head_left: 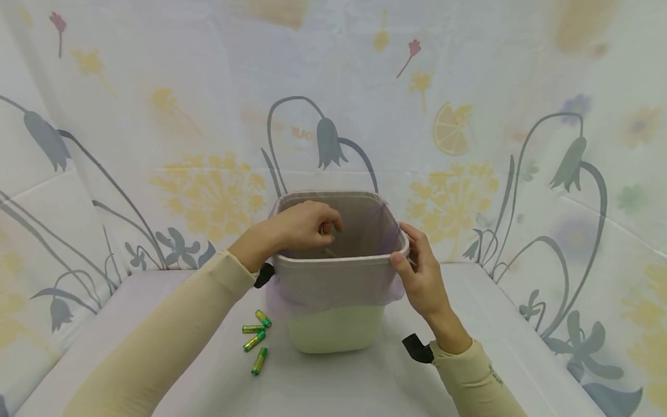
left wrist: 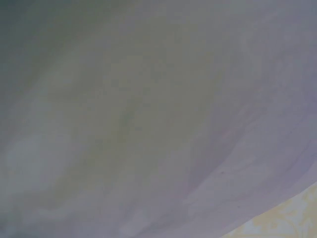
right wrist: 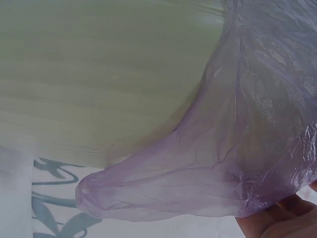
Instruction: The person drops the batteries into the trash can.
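A pale trash bin [head_left: 336,336] stands upright on the table, with a thin, see-through purple bag [head_left: 333,284] lining it and folded down over its rim. My left hand [head_left: 304,226] reaches over the left side of the opening, fingers bent; the frames do not show whether they pinch anything. At the right front corner my right hand [head_left: 424,278] grips the bag-covered rim, thumb towards the front. In the right wrist view the bag's loose edge [right wrist: 148,193] hangs beside the bin wall [right wrist: 99,74], with fingers [right wrist: 287,215] at lower right. The left wrist view is a blur of the bag [left wrist: 257,148].
Several green and yellow batteries [head_left: 254,340] lie loose on the white table cover [head_left: 208,376], left of the bin. A patterned curtain [head_left: 365,116] stands behind and along both sides. A black wrist strap piece [head_left: 418,348] sticks out beside the right cuff.
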A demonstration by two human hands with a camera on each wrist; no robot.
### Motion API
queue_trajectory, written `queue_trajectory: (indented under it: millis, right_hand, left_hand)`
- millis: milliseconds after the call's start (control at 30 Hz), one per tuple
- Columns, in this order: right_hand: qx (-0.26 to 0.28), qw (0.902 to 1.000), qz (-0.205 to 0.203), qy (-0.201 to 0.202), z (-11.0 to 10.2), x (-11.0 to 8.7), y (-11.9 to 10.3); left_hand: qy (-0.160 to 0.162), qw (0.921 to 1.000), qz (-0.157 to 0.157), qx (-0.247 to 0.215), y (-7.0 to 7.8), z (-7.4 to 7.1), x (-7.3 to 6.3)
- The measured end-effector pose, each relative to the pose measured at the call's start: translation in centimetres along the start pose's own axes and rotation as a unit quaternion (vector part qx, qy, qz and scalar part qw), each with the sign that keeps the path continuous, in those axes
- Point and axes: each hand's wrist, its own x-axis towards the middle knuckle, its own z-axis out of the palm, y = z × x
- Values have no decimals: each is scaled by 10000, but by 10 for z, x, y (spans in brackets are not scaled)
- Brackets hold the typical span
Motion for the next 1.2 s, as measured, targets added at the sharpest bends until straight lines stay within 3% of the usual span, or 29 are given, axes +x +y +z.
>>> queue_trajectory:
  millis: [467, 733, 967, 1200]
  right_hand:
    - [103, 9999, 30, -6, -1, -1, 0]
    - [48, 10000, 31, -4, -1, 0, 1]
    - [6, 10000, 0, 17, -3, 1, 2]
    - [34, 10000, 25, 8, -1, 0, 2]
  left_hand:
    - [106, 9999, 44, -76, 1, 0, 0]
    - [865, 9955, 369, -107, 0, -2, -4]
    - [1409, 9884, 566, -55, 2, -9, -20]
    - [1722, 9840, 358, -286, -1, -7, -48]
